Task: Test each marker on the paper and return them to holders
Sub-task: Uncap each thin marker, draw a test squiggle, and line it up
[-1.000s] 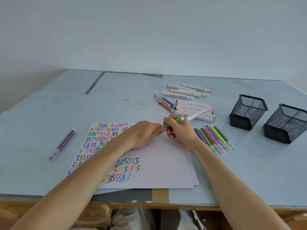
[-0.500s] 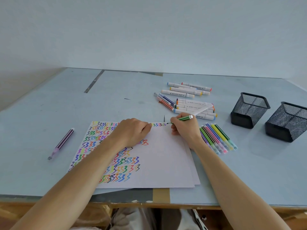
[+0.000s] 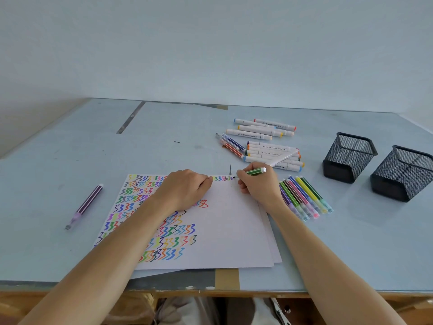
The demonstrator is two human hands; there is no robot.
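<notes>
The green marker (image 3: 254,171) lies nearly level, tip toward the left at the far edge of the paper (image 3: 225,231), capped end pointing right. The right hand (image 3: 257,186) pinches it; the left hand (image 3: 187,188), fingers curled, presses the sheet. Both mesh holders (image 3: 349,158) stand toward the desk's right edge, nearer the right hand.

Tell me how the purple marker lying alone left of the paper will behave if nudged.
The purple marker looks round and slim, so it would probably roll sideways. It seems light and stiff, likely sliding easily on the smooth table.
</notes>
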